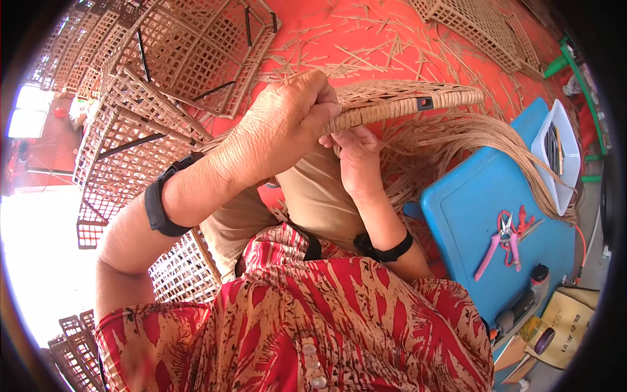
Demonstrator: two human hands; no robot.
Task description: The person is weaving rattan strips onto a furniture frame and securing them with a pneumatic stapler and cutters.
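Note:
A woven basket [418, 93] of tan cane-like strips is in front of me, its thick wrapped rim facing me with a small black fitting [425, 104] set in it. My left hand [290, 117] is closed in a fist at the rim's left end, thumb pressed against the wrapping. Just below the rim, my right hand [358, 157] is closed, fingertips pinched close to its underside. What those fingertips hold is too small to make out. Behind my right wrist hangs a thick bundle of loose strips [470, 134].
Stacked lattice baskets [189, 52] with black braces stand at left; another basket [480, 32] lies far right. Strip scraps litter the red floor [313, 39]. A blue stool-like surface [457, 196] at right carries pink-handled cutters [504, 242] and a white tray [558, 157].

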